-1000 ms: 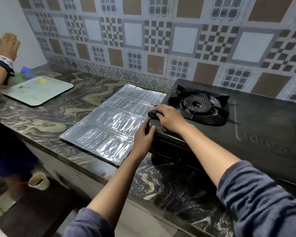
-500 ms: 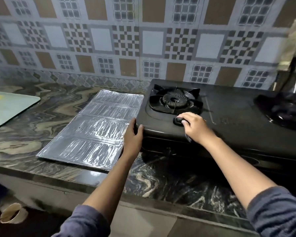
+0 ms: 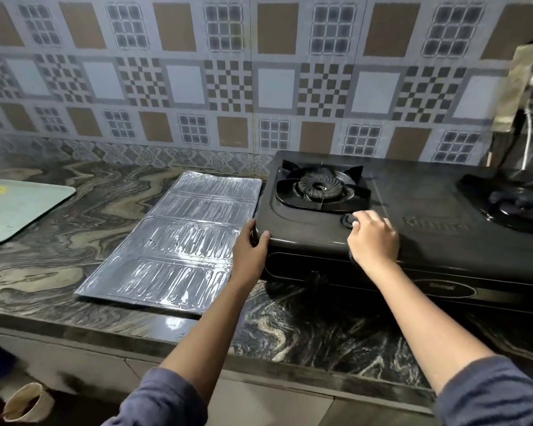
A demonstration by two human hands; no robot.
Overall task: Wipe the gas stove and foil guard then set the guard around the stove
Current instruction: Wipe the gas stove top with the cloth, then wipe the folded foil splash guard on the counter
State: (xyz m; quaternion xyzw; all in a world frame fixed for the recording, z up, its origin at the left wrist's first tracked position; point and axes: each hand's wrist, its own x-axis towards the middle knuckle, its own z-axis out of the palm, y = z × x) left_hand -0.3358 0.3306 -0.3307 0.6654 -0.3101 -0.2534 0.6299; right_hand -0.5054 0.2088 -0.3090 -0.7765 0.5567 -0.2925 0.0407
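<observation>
on the counter (image 3: pixel 290 327), our left grip (image 3: pixel 250 247) clasps the near corner of the gas stove (image 3: pixel 314 229). right of it, our right grip (image 3: pixel 373 238) curls round a dark cloth (image 3: pixel 350 220), seemingly wiping the top. the foil guard (image 3: pixel 179 241) lies flat, left of the left grip, likely wiped next.

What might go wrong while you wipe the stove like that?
The cloth under the right hand is close to the burner grate and might snag there. The foil guard lies flat beside the left hand, near the front edge of the counter; a forearm bump might dent it or push it off. If the left hand lets go of the gas stove, hard wiping might slide it.
</observation>
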